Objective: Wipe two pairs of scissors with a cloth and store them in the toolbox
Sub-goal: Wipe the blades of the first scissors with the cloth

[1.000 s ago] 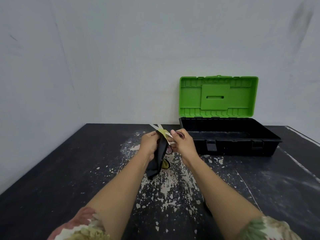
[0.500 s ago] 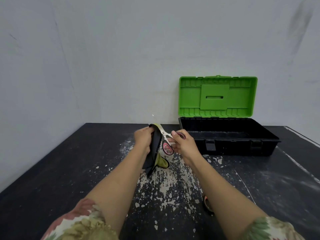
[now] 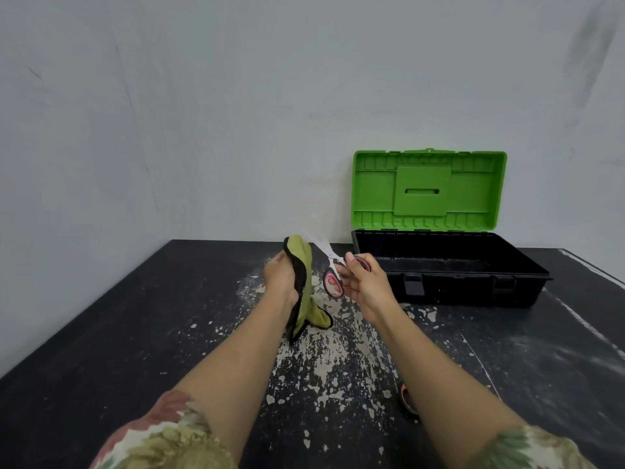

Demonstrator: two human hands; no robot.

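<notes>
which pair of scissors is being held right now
The pink-handled scissors in the right hand; the other pair lies on the table under the right forearm.

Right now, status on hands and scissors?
Left hand grips cloth. Right hand holds scissors by handles, blades off cloth. Toolbox open; nothing blocking.

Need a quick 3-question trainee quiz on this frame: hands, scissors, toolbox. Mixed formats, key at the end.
1. True or false: the toolbox lid is closed.
2. The left hand grips: A) the cloth B) the scissors C) nothing.
3. Fill in: the right hand holds the scissors by the ___, blades pointing up and away.

Key: 1 false (the green lid stands open); 2 A; 3 handles.
</notes>
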